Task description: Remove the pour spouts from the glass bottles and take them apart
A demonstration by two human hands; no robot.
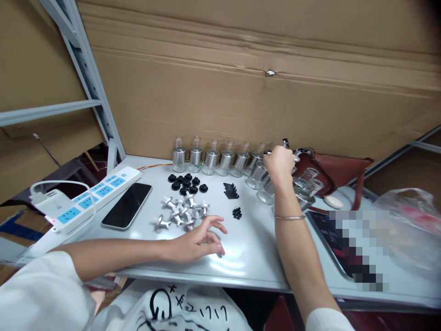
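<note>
My right hand (279, 163) reaches to the far end of a row of silver cylinders with clear glass necks (211, 159), its fingers closed round one of them by the cluster of clear glass pieces (308, 181). My left hand (201, 239) rests on the white table (248, 257) with fingers loosely spread, holding nothing, just below a heap of small silver metal fittings (181, 212). Black rubber caps (188, 182), black screws (230, 190) and tiny black beads (237, 213) lie between the hands.
A black phone (127, 205) and a white power strip with blue sockets (90, 197) lie at the left. A brown leather bag (330, 169), a tablet (332, 236) and a clear plastic bag (409, 220) sit at the right. Cardboard (241, 82) walls the back.
</note>
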